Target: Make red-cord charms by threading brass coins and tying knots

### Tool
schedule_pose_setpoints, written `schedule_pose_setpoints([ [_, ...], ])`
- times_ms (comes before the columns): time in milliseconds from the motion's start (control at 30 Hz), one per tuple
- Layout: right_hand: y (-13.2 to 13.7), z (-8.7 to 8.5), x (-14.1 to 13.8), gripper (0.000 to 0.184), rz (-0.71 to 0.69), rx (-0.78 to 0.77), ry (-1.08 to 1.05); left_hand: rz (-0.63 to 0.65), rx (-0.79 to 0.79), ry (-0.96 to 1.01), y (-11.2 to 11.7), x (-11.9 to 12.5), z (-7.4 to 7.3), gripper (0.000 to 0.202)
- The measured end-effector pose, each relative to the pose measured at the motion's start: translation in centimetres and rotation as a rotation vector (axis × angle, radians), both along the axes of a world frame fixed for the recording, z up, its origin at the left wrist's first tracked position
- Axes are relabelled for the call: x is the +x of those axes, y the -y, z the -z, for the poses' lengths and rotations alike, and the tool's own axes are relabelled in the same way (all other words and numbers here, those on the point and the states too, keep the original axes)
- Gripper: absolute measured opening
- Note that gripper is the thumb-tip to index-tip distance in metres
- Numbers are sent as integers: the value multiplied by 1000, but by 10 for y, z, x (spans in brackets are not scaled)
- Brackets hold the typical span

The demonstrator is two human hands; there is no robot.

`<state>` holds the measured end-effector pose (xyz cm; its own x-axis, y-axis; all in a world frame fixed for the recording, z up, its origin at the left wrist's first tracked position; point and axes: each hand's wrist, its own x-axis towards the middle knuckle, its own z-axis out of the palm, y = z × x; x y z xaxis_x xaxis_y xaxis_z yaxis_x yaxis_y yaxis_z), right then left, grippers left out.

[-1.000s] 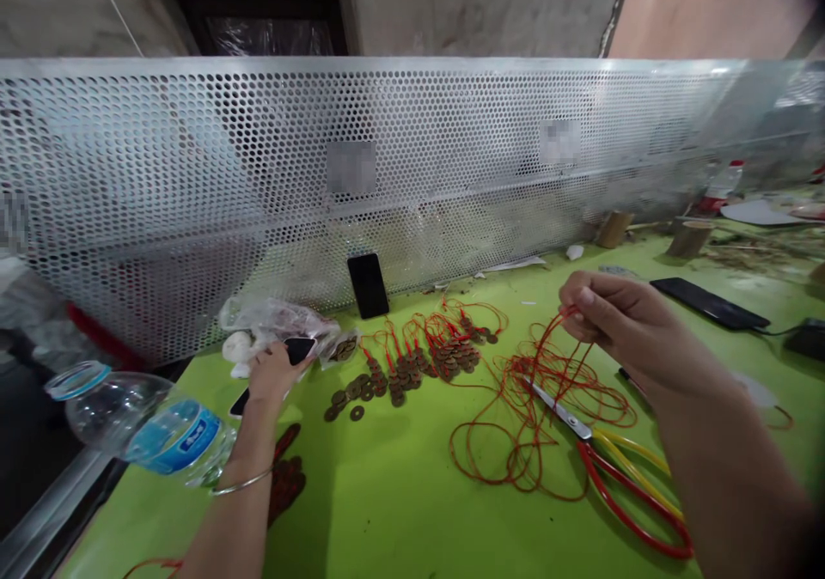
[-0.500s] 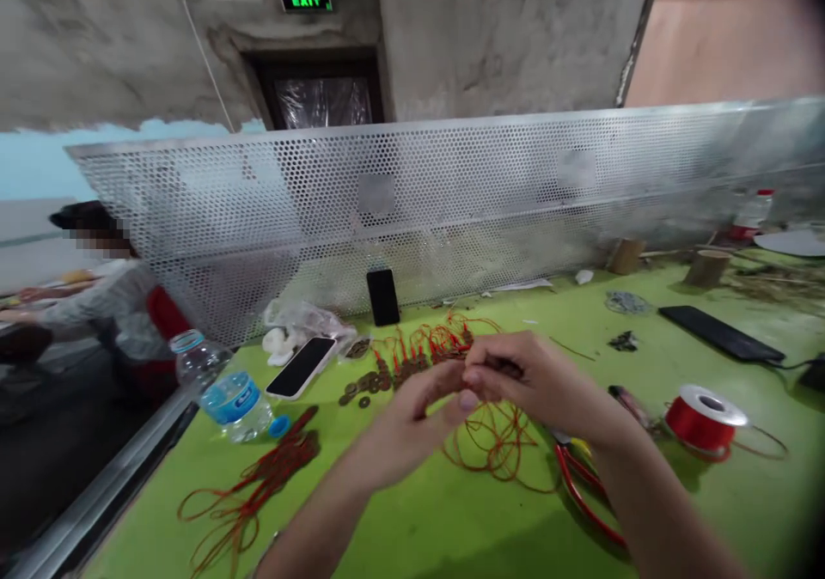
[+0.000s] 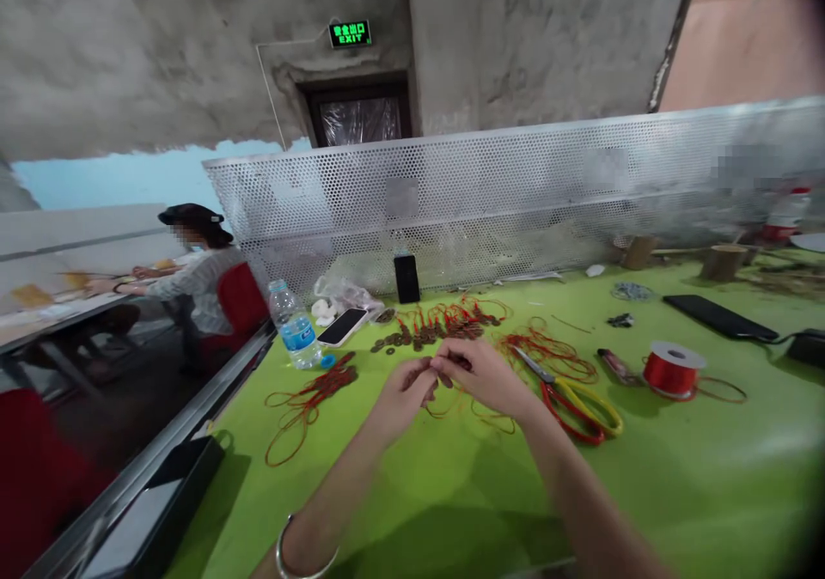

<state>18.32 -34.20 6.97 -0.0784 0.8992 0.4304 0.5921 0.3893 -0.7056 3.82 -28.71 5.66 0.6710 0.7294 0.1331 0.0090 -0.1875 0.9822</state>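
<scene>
My left hand (image 3: 403,394) and my right hand (image 3: 475,371) meet over the green table, fingertips pinched together. Thin red cord (image 3: 493,417) trails from beneath the fingers onto the table; the part in the grip is mostly hidden. Just beyond the hands lies a row of round brown coins (image 3: 444,330) strung with red cord. A tangle of loose red cord (image 3: 554,351) sits to the right, beside scissors (image 3: 577,407) with red and yellow handles. On the left rests a bundle of coins tied with red cord (image 3: 326,381).
A water bottle (image 3: 296,330), blue cap (image 3: 328,362) and white-edged phone (image 3: 343,327) stand or lie at left. A dark phone (image 3: 406,278) leans on the perforated metal screen (image 3: 490,184). Right: red spool (image 3: 670,373), black power bank (image 3: 718,317). A person (image 3: 199,278) sits beyond the table's left edge.
The view has shifted so that more of the table's left and front shows. My fingers, looser before, are drawn together in a pinch. The scissors, partly covered by my right arm before, are now visible.
</scene>
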Motion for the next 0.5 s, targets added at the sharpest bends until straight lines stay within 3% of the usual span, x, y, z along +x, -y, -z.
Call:
schedule_pose_setpoints([
  [100, -5, 19, -5, 27, 7, 8, 8, -50, -20, 22, -3, -4, 19, 28],
  [233, -12, 32, -6, 23, 16, 14, 23, -60, -49, 60, -8, -4, 36, 29],
  [500, -21, 46, 2, 25, -14, 20, -28, -80, -30, 36, -17, -6, 42, 26],
])
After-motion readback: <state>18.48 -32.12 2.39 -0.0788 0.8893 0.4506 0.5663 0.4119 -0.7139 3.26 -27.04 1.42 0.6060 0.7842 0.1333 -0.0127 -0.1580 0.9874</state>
